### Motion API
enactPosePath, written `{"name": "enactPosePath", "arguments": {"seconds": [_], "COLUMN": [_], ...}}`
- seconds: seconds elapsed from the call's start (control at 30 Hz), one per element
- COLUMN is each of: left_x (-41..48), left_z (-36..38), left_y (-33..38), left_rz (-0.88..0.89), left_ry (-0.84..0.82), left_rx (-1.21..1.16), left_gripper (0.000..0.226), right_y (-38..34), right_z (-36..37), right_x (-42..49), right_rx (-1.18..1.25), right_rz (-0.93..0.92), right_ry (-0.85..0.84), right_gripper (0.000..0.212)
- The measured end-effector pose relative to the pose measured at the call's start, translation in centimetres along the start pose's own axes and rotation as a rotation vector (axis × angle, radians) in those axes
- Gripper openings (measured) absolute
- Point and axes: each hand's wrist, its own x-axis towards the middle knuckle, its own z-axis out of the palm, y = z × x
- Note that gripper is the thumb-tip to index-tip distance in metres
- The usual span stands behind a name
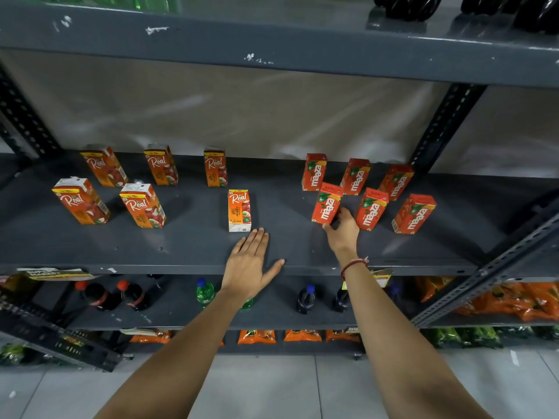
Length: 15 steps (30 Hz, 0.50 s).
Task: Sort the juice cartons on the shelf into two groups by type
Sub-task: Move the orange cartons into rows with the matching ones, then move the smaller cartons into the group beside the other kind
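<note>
On the dark grey shelf [193, 246] several orange Real apple cartons stand on the left half; the nearest one [239, 210] is upright just beyond my left hand [251, 264]. That hand lies flat and open on the shelf, touching nothing. Several red Maaza cartons [372, 208] stand grouped on the right half. My right hand [341, 226] grips the front-left Maaza carton [326, 204] at its lower right side; the carton leans a little to the right.
A shelf above [272, 46] overhangs the cartons and carries dark bottles [408, 7]. Slotted metal uprights [444, 125] stand at the back right and left. Lower shelves hold soda bottles [305, 299] and orange snack packets [257, 337].
</note>
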Motion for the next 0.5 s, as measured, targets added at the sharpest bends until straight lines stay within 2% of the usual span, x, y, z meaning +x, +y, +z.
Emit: {"name": "enactPosePath", "arguments": {"seconds": [0.1, 0.17, 0.23, 0.33, 0.5], "left_x": [-0.1, -0.4, -0.9, -2.0, -3.2], "left_z": [-0.3, -0.7, -1.4, -2.3, -3.6], "left_y": [-0.1, -0.4, -1.2, -3.2, -6.8], "left_rz": [0.025, 0.054, 0.063, 0.037, -0.073], "left_ry": [0.009, 0.028, 0.067, 0.115, 0.119], "left_rx": [-0.028, -0.084, -0.146, -0.176, -0.170], "left_gripper": [0.075, 0.063, 0.051, 0.042, 0.057], "right_y": [-0.5, -1.4, -2.5, -5.0, -9.3], "right_z": [1.1, 2.5, 4.2, 6.4, 9.0], "right_x": [-2.9, -4.7, -5.7, -5.9, -5.3], "right_rx": [0.058, 0.095, 0.151, 0.159, 0.118], "right_rz": [0.012, -0.029, -0.074, -0.059, 0.022], "right_ry": [0.297, 0.363, 0.219, -0.092, -0.461], "right_gripper": [0.031, 0.021, 0.016, 0.027, 0.025]}}
